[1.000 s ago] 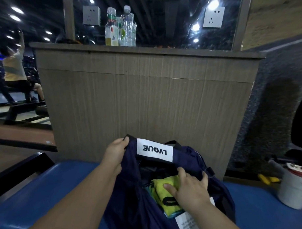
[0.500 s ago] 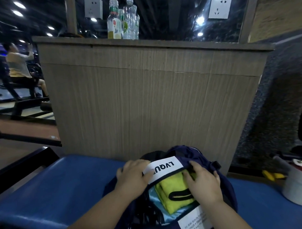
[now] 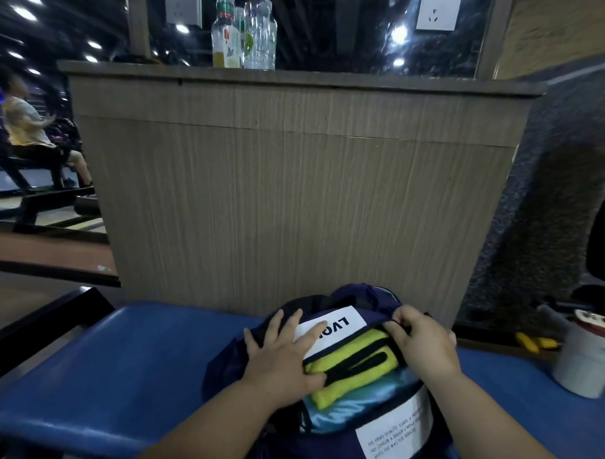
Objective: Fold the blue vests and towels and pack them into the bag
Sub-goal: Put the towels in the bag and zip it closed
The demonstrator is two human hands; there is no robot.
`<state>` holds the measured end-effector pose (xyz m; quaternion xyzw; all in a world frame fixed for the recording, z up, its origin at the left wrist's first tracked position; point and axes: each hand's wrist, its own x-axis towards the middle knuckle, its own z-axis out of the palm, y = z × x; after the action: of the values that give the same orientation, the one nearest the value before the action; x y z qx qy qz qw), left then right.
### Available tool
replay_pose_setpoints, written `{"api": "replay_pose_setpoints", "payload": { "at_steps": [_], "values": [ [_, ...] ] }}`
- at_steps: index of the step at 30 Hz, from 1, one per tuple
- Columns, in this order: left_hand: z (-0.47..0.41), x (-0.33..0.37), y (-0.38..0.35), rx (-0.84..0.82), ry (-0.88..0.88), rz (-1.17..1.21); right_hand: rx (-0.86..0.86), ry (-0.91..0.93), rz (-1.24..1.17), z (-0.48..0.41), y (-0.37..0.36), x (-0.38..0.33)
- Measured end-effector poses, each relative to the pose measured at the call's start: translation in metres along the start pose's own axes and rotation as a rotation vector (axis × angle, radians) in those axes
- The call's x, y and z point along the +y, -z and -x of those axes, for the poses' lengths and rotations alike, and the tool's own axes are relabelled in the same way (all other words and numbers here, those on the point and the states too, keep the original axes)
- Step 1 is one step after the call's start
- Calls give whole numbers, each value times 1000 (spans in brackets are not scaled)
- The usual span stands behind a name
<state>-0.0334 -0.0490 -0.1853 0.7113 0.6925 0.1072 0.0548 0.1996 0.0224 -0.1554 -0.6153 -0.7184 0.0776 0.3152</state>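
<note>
Navy bag (image 3: 227, 367) holds yellow cloth (image 3: 361, 345) — left grip (image 3: 281, 362) spread, right grip (image 3: 425, 345) pinching its rim.

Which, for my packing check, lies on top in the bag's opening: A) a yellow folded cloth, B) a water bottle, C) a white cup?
A: a yellow folded cloth with a black strip lies over light blue fabric in the opening of the bag, between the left hand and the right hand.
</note>
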Motion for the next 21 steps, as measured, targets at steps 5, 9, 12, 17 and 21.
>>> {"api": "replay_pose_setpoints", "payload": {
  "at_steps": [5,9,12,17,21],
  "values": [
    [0,-3,7,-66,-92,-46,-78,57,4,2,8,12],
    [20,34,8,1,-138,-95,-154,-22,-160,6,6,34],
    [26,53,3,-79,-134,-142,-131,-72,-325,10,3,39],
    [23,47,-12,-137,-133,-243,-253,-131,-313,10,-3,34],
    [14,33,-12,-104,-178,-194,-293,-131,-186,6,-10,30]
  ]
}}
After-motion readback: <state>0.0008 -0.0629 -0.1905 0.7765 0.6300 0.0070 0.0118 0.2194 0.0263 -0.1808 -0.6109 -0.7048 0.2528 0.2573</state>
